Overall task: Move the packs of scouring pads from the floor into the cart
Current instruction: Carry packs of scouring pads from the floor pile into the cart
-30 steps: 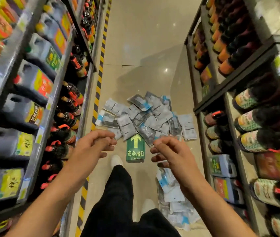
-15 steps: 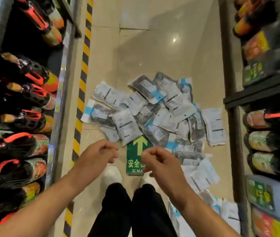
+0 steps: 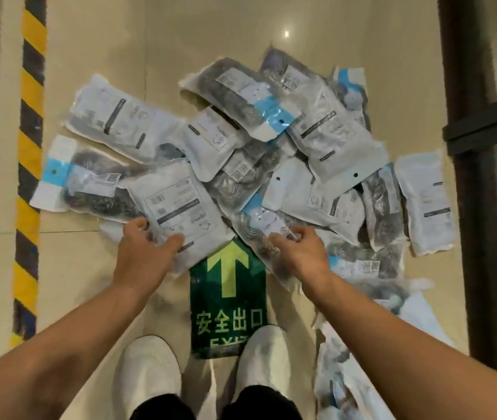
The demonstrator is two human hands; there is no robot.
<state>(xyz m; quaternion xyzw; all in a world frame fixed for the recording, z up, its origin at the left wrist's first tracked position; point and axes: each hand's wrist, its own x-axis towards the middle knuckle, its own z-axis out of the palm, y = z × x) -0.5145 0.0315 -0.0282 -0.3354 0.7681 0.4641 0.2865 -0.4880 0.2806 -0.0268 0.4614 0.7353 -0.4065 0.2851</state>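
Note:
Several packs of scouring pads (image 3: 326,137) lie in an overlapping heap on the tiled floor, some with the white back up, some showing dark steel wool and a blue strip. My left hand (image 3: 145,253) grips the near end of a white-backed pack (image 3: 180,204), thumb on its right side and fingers on its left. My right hand (image 3: 300,253) pinches a clear pack of steel wool (image 3: 256,225) at its label. The cart is out of view.
A green floor sticker with an arrow (image 3: 228,298) lies between the heap and my white shoes (image 3: 147,377). More packs (image 3: 347,377) lie at the lower right. Yellow-black tape (image 3: 28,177) runs along the left; a dark shelf upright (image 3: 468,207) stands on the right.
I have bent down towards the floor, so the heap fills the view. Both hands dropped from mid-air onto the nearest packs and took hold of them.

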